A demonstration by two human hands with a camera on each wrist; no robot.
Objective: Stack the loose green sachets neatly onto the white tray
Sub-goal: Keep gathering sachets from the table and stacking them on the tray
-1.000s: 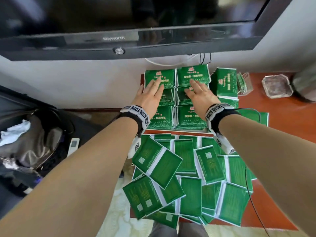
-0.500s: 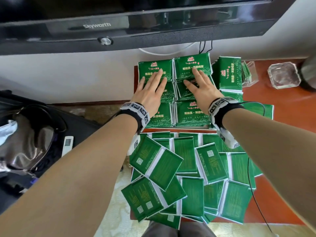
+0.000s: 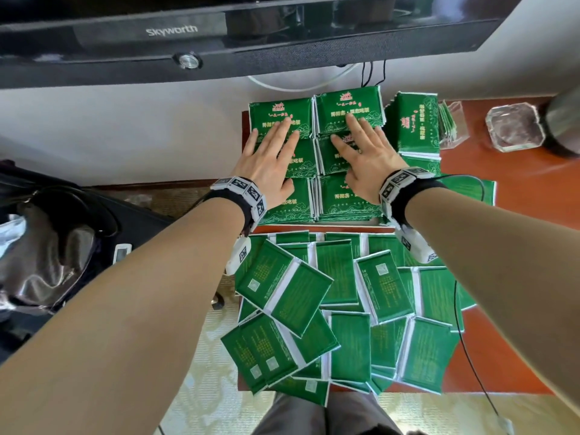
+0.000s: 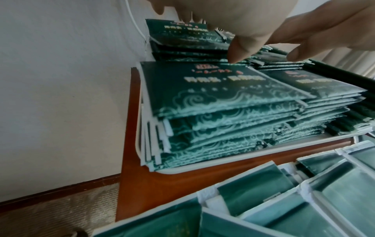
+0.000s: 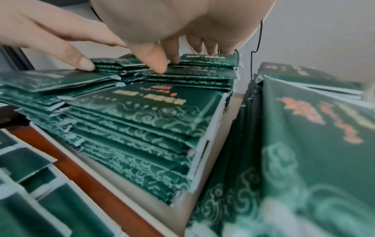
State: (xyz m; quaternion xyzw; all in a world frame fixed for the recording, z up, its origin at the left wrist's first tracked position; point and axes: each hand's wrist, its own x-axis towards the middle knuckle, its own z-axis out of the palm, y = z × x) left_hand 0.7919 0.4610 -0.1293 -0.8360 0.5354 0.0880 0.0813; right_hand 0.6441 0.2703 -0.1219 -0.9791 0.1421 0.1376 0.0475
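"Skyworth" reads in pale letters on the TV (image 3: 201,29) bezel. Sachets (image 3: 348,111) carry gold Chinese print, too blurred to transcribe. Wristbands (image 3: 241,189) show square coded markers.

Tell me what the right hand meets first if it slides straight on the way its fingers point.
The right hand already lies on the stacked sachets; past their far edge, probably the white wall, depth unclear.

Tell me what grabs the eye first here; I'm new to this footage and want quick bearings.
Two bare hands, left hand and right hand, lie flat with straight fingers on the neat stacks of green foil sachets filling the white plastic tray near the wall. Nearer the person, a loose heap of green sachets sprawls face down over the reddish wooden table.
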